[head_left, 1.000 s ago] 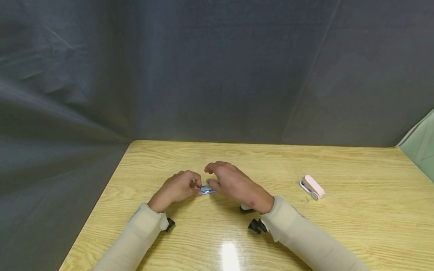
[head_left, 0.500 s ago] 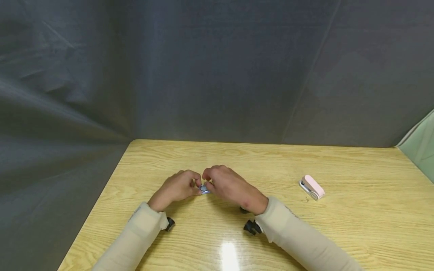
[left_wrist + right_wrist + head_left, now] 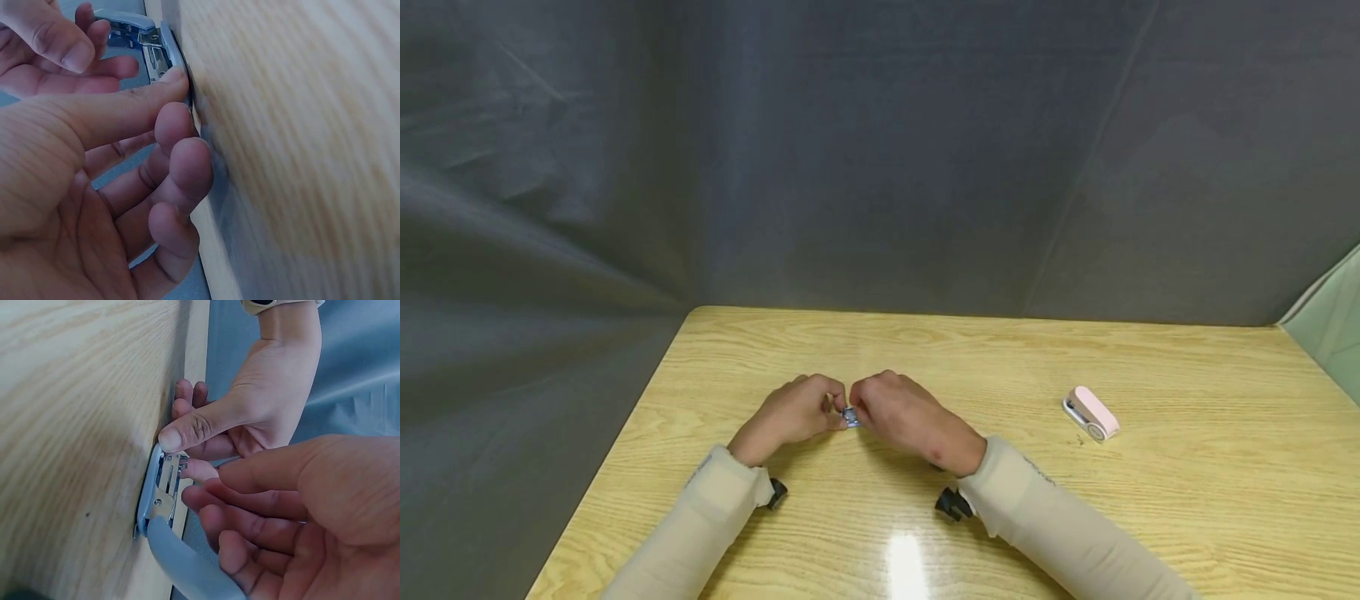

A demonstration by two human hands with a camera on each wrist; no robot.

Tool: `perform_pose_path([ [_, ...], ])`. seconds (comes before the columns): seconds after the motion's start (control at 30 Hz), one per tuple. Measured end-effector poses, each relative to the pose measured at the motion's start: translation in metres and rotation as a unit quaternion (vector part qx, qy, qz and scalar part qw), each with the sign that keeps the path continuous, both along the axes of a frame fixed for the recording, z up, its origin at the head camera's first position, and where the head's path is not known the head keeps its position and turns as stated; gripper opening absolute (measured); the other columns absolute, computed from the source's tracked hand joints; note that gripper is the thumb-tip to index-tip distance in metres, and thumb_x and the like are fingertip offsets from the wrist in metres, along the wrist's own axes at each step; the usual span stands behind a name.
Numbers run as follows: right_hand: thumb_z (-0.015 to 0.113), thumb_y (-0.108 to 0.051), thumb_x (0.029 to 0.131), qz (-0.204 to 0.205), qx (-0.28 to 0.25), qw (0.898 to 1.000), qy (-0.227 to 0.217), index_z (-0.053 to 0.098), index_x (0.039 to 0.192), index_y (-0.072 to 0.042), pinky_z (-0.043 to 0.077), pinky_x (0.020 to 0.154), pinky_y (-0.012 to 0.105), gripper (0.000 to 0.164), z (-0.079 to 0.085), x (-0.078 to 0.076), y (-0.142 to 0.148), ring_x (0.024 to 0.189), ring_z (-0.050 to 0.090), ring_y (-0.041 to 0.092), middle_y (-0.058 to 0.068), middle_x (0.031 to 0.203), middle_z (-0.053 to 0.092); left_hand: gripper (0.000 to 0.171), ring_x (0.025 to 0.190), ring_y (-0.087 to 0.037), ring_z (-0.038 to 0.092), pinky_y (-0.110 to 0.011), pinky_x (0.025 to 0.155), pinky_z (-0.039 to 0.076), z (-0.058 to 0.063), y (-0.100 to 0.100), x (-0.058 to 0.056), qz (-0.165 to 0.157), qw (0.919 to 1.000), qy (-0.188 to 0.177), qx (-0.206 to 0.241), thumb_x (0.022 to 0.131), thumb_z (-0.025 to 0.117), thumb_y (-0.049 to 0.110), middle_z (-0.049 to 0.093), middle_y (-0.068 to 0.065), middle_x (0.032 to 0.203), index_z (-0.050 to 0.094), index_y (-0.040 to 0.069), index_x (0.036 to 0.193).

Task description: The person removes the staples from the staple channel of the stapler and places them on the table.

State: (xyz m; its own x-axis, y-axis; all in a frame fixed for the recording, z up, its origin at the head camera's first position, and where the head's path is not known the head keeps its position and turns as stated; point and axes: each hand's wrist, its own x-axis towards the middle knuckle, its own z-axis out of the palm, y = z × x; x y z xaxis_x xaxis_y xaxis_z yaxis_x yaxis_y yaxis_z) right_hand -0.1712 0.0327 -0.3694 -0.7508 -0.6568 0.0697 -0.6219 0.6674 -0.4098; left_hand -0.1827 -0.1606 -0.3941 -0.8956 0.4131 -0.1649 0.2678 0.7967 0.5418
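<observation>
A small blue stapler (image 3: 852, 417) lies on the table, its top arm (image 3: 187, 562) swung back and its metal staple track (image 3: 164, 490) exposed. My left hand (image 3: 797, 417) pinches one end of its base; in the left wrist view the left thumb (image 3: 172, 76) presses along the base. Close to the track is my right hand (image 3: 906, 417), its fingers loosely bent. In the right wrist view the right fingertips (image 3: 192, 499) are beside the track, with nothing visible held between them. Whether they touch the metal is hard to tell.
A pink and white stapler (image 3: 1092, 414) stands to the right on the wooden table (image 3: 1187, 467). Dark cloth (image 3: 887, 167) hangs behind the table and down its left side. Dark wrist-mounted devices (image 3: 955, 502) show below both wrists.
My right hand has moved left toward the blue stapler, covering more of it, and its thumb and fingers have come closer together. The left hand stays at the stapler's end.
</observation>
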Motion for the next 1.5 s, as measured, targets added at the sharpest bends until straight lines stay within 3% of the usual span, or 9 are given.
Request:
perform_pose_path([
  [0.47,0.060,-0.006,0.104,0.002,0.011,1.000,-0.023,0.064,0.074,-0.015,0.033,0.048,0.022,0.031,-0.0046,0.0000,0.0016,0.049,0.035,0.008,-0.006,0.059,0.051,0.017,0.058,-0.016,0.049,-0.031,0.053,0.038,0.0008,0.0000,0.0008,-0.002,0.9999,0.010,-0.004,0.089,0.084,0.017,0.056,0.002,0.063,0.068,0.019,0.082],
  [1.1,0.063,0.005,0.095,0.007,-0.001,1.000,-0.002,0.057,0.068,-0.016,0.030,0.049,0.023,0.035,-0.0087,-0.0005,0.0014,0.053,0.031,0.008,-0.009,0.057,0.042,0.017,0.063,-0.017,0.049,-0.033,0.055,0.039,0.0004,0.0005,0.0004,0.002,0.9998,0.017,-0.005,0.087,0.085,0.017,0.056,0.003,0.065,0.069,0.020,0.081],
  [1.5,0.068,-0.002,0.096,-0.010,-0.018,1.000,-0.015,0.073,0.081,-0.013,0.039,0.053,0.023,0.020,-0.0072,-0.0025,0.0005,0.057,0.043,0.007,-0.010,0.068,0.058,0.019,0.067,-0.018,0.050,-0.034,0.059,0.040,-0.0010,0.0001,0.0000,0.005,0.9999,0.014,-0.008,0.087,0.085,0.017,0.057,0.005,0.068,0.068,0.022,0.080],
])
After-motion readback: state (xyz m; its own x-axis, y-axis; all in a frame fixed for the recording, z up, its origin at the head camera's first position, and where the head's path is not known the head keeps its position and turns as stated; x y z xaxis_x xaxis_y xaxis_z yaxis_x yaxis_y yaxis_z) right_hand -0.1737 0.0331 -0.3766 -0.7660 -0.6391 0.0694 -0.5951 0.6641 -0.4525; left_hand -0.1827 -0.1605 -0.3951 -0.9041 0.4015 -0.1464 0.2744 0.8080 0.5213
